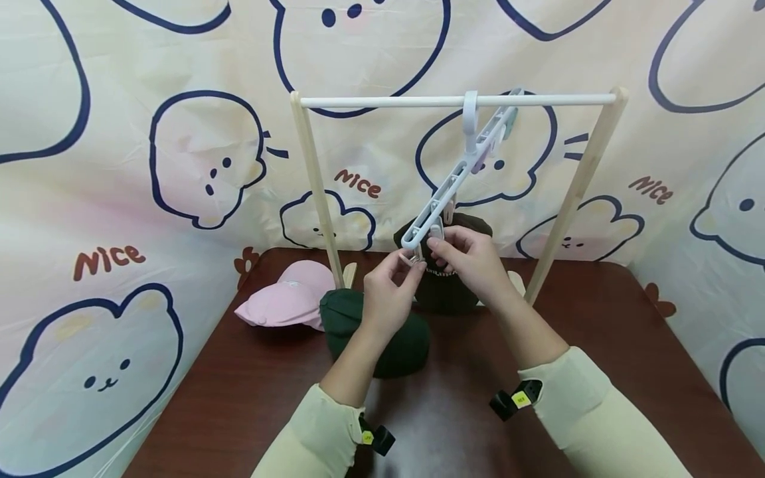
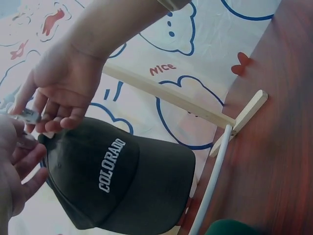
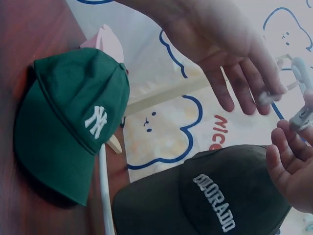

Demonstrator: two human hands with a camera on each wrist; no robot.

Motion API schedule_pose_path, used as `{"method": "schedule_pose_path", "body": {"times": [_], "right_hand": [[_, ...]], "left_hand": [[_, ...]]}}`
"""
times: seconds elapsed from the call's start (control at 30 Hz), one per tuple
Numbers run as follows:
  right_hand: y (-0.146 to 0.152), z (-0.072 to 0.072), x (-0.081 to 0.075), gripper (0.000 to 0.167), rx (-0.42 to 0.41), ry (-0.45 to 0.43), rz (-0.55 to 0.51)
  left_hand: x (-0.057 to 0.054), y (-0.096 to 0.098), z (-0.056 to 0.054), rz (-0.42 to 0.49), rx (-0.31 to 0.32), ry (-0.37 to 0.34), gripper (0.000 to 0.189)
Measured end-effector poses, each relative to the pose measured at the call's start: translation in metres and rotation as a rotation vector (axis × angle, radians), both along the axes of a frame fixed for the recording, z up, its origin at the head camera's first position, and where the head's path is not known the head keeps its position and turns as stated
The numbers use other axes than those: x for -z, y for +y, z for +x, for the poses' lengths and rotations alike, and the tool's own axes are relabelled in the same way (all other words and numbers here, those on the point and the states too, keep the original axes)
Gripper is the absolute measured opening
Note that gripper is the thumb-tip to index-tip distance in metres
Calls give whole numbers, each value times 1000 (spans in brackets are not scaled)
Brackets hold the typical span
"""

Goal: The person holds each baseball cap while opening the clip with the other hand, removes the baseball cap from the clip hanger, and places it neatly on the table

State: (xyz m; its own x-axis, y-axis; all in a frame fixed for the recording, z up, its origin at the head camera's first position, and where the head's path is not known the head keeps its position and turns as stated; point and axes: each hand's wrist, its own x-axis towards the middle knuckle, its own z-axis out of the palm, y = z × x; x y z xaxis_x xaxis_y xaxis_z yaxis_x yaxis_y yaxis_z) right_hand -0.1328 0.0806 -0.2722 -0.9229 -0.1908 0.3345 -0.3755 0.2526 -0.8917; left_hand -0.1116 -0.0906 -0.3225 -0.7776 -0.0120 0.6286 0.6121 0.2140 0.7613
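Observation:
A light-blue clip hanger [image 1: 445, 192] hangs by its hook from a white rail and slants toward me. At its near end my left hand [image 1: 387, 285] pinches a small pale clip [image 3: 266, 98] between thumb and fingers. Just beside it, my right hand [image 1: 475, 262] pinches a grey clip [image 2: 30, 116] under the hanger's bar. Behind the hands hangs a dark cap [image 2: 117, 171] lettered COLORADO, with a pinkish clip [image 1: 449, 210] at its top. Below my left forearm a green cap [image 3: 73, 112] with a white NY emblem lies on the table, partly hidden in the head view.
The wooden rack with its white rail [image 1: 382, 101] stands at the back of the brown table [image 1: 478, 411]. A pink cap [image 1: 289, 295] lies by the rack's left post [image 1: 319, 192]. Printed cloth with cartoon bears [image 1: 209, 159] hangs behind and at both sides.

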Motion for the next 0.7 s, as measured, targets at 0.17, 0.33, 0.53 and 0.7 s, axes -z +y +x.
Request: {"method": "schedule_pose_path", "body": {"times": [0.17,0.33,0.53,0.7], "right_hand": [[7,-5,-6,34,-12,37,21],[11,-7,-11,34,84,112,38],[15,-13,-14,31,228,182,-33],[14,-18,-13,32,306,192,-49]], "left_hand": [[0,-1,-1,17,6,32,21],[2,-3,2,29,23,15,21],[-1,-4,8,44,55,-33,17],[-17,-5,20,29,75,-35,14]]}}
